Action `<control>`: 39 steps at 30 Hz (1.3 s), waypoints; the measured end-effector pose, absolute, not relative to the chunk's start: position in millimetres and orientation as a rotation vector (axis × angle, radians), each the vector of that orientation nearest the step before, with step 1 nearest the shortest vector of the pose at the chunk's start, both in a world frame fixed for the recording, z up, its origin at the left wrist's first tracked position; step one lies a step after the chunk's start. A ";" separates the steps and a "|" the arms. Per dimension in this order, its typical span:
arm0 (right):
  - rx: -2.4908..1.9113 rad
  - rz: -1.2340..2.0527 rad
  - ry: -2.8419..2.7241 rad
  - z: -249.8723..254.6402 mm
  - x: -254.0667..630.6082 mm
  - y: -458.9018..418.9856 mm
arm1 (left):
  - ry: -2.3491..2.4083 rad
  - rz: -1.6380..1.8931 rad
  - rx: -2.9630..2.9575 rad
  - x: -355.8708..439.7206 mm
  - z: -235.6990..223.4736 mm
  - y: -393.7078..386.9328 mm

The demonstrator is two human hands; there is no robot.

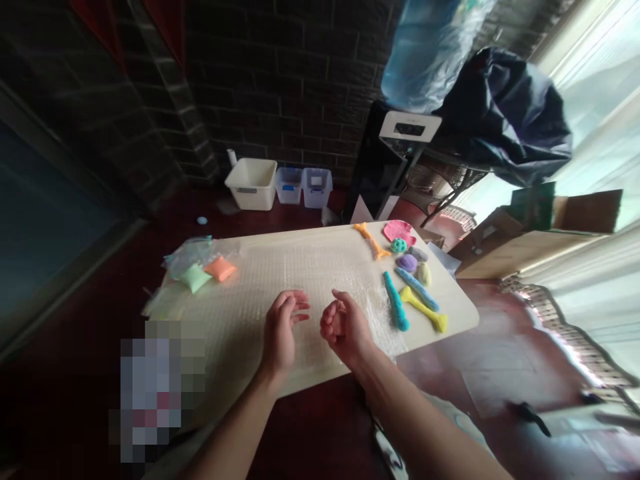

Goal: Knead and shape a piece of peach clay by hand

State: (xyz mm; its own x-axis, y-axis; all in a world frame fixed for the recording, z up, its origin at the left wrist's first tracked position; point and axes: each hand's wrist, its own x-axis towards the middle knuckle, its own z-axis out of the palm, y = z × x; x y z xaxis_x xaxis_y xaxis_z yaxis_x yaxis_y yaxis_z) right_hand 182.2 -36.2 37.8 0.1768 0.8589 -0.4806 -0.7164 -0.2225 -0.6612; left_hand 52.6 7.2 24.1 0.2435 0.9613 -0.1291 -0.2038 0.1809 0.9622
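Clear plastic wrap (pixel 383 317) spreads across the table (pixel 461 313): left hand (pixel 281 331) hangs loose, fingers parted, right hand (pixel 347 328) curled (anything inside? can't tell) near the teal stick (pixel 395 301).

The left hand (pixel 285 327) is loosely extended, apart from the right hand (pixel 349 328), whose fingers (pixel 328 323) are half curled.
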 end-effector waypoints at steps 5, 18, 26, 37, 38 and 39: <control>-1.065 1.323 -0.289 45.1 176.9 -40.7 | 0.902 0.835 0.841 62.7 22.8 -4.3; -1.135 0.974 -0.754 35.2 179.3 -49.4 | 0.666 0.599 0.888 58.3 39.7 -9.1; -1.204 0.884 -0.830 40.6 187.3 -47.6 | 0.625 0.910 0.939 56.3 49.4 -2.0; -1.237 0.856 -1.139 49.6 191.0 -56.6 | 0.526 0.919 1.035 48.8 56.5 3.5; -1.247 0.819 -1.181 50.6 191.9 -57.6 | 0.543 0.897 1.009 48.4 56.3 3.5; -1.256 0.786 -1.216 51.6 192.5 -58.5 | 0.562 0.876 0.985 47.8 55.9 3.2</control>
State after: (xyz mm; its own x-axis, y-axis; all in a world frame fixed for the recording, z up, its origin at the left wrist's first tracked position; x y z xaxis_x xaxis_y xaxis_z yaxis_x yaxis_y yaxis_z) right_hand 192.5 -58.5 51.6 0.2362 0.9424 0.2370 0.1704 0.1999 -0.9649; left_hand 47.8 3.2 55.9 0.5446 0.8383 -0.0258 -0.3728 0.2695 0.8879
